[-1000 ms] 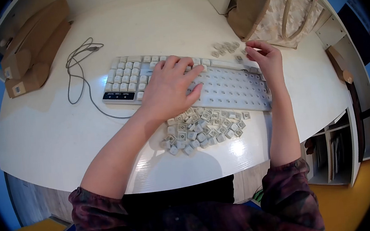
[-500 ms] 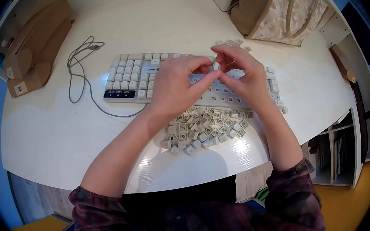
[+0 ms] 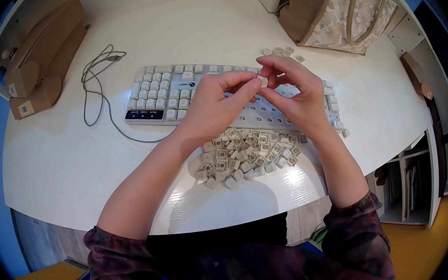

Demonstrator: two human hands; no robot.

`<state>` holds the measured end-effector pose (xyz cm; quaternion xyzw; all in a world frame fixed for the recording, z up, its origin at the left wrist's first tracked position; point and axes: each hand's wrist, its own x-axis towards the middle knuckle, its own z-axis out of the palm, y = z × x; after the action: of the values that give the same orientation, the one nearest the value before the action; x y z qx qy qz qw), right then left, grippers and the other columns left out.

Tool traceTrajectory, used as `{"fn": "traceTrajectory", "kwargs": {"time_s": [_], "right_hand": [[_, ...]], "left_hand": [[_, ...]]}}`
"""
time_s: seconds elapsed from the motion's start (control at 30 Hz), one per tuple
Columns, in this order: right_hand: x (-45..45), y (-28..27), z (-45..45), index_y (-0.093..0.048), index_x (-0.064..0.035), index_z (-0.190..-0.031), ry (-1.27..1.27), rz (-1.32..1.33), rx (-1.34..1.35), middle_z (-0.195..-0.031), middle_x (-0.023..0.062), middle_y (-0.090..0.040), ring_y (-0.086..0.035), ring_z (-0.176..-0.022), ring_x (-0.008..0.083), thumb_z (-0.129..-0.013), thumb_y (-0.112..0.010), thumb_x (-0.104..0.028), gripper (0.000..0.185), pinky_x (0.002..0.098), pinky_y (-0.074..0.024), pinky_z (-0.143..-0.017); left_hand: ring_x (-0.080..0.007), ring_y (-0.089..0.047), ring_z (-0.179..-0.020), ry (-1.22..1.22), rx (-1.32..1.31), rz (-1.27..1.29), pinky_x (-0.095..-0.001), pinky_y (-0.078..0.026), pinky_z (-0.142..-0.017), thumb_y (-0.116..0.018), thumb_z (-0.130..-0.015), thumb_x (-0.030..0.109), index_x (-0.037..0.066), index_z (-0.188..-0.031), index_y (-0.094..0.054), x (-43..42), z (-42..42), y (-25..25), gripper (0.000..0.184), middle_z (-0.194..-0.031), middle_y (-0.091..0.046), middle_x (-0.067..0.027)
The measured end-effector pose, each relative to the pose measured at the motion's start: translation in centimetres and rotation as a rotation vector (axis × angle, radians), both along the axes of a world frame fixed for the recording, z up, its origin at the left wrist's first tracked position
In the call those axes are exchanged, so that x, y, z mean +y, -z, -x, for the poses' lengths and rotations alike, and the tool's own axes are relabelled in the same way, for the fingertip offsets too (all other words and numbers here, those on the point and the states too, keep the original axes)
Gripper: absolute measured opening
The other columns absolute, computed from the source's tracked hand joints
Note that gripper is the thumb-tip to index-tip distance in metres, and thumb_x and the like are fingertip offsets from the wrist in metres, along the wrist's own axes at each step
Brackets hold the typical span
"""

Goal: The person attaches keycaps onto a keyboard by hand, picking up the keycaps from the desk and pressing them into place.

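Holding one little white key (image 3: pixel 263 81) up over the keyboard (image 3: pixel 249 118), near the middle of the frame. Pinching it from the right with the right hand (image 3: pixel 300 89), fingers close together on it. Pinching from the left with the left hand (image 3: pixel 210 102) too, fingers narrow and right at the key. Cannot tell how tight on either side.

Can see the keyboard lying flat on the white desk (image 3: pixel 77 181), across the middle of the frame, partly hidden under both hands. Full of white keys (image 3: pixel 149 87) at its left end, with a black strip (image 3: pixel 144 114) at the lower left corner. Bare in the lower middle, with rows of small dark dots (image 3: pixel 269 119).

Just below, can spot a big pile of loose keys (image 3: pixel 247 156), some with the hollow side up. Above the right hand, a small bunch of loose keys (image 3: pixel 280 51). At the upper left, a gray cord (image 3: pixel 102 92) in loops, and brown boxes (image 3: pixel 55 43) farther left. At the upper right, a tan bag (image 3: pixel 326 22). At the bottom, dark purple sleeves (image 3: pixel 122 255).
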<state>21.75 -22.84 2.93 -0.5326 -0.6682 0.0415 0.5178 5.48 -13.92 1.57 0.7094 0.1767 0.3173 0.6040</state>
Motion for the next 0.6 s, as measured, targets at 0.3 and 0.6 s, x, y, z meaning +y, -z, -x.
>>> {"fn": "traceTrajectory", "kwargs": {"time_s": [0.3, 0.6], "right_hand": [[-0.06, 0.04, 0.04, -0.068, -0.0046, -0.118, -0.002, -0.011, 0.004, -0.094, 0.0046, -0.068, -0.063, -0.076, 0.0117, -0.078, -0.075, 0.004, 0.042, 0.0252, -0.0569, -0.071], [-0.14, 0.13, 0.06, -0.069, -0.0029, -0.116, -0.011, 0.0, 0.07, -0.093, 0.0056, -0.07, -0.065, -0.079, 0.012, -0.078, -0.076, 0.003, 0.039, 0.0258, -0.0576, -0.075]], "left_hand": [[-0.0109, -0.067, -0.085, 0.042, -0.008, 0.038, -0.0261, -0.052, -0.076, -0.062, -0.099, 0.021, -0.002, -0.111, -0.071, 0.19, 0.12, 0.08, 0.027, -0.091, -0.073, -0.0051], [-0.0088, -0.064, -0.082, 0.076, -0.041, 0.1, -0.0259, -0.051, -0.076, -0.059, -0.101, 0.021, -0.002, -0.113, -0.071, 0.53, 0.01, 0.46, 0.029, -0.089, -0.072, -0.0035]]}}
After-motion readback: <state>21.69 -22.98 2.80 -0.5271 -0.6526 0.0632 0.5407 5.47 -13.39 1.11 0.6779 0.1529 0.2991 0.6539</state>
